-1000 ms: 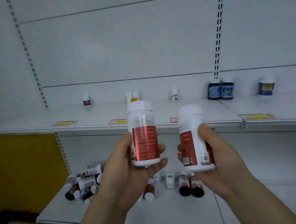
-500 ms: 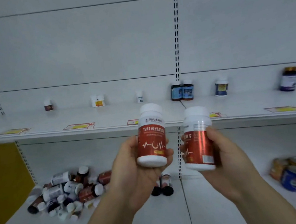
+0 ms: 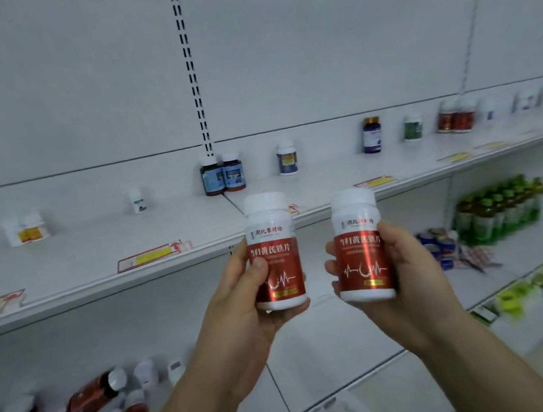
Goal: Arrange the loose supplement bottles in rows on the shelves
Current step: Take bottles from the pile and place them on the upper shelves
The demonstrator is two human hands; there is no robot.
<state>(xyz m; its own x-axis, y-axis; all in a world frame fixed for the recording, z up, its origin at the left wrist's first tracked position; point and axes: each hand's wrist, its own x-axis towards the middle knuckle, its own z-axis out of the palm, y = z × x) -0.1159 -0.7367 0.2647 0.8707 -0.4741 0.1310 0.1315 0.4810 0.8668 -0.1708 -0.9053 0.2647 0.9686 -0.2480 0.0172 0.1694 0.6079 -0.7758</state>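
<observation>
Two matching bottles held up before the shelves

The left hand (image 3: 242, 310) grips one red-labelled bottle (image 3: 273, 254); the right hand (image 3: 407, 277) grips its twin (image 3: 361, 246) just beside it, both upright, apart.

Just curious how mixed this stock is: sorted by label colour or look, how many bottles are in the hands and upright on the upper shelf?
held red bottles: 2
shelf red bottles: 2
orange-label bottles: 2
blue-label bottles: 3
green-label bottle: 1
gold-capped bottle: 1
small white bottle: 1
Total: 12; farther ones too blurred.
</observation>
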